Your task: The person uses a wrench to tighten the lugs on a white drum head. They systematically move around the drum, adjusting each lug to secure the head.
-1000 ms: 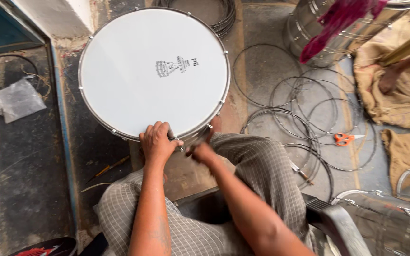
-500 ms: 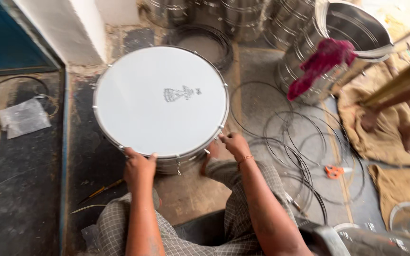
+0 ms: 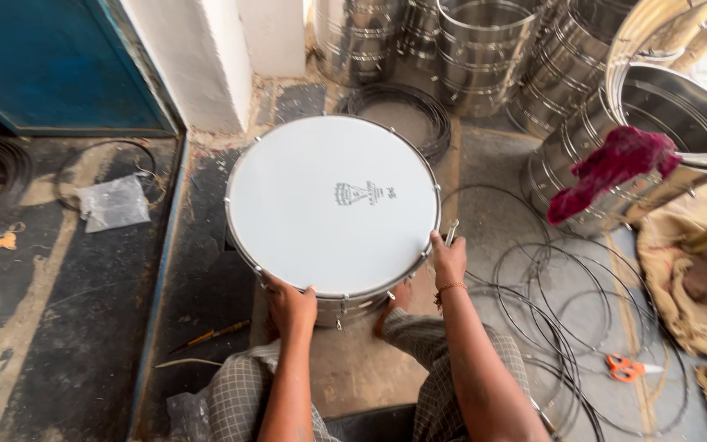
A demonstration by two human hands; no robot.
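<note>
— from the head view, where's the drum?

— on the floor just ahead of the knees. the left hand curls its fingers over the near rim; the right hand presses on the rim's right side, clenched on a thin metal tool.

— how would it handle?

— bulky but probably light, with a stiff steel shell and a taut skin that could dent. best gripped by the rim.

— any markings?

— a small grey emblem at the skin's middle, beyond both sets of fingers. a clear plastic bag lies far left of them.
</note>
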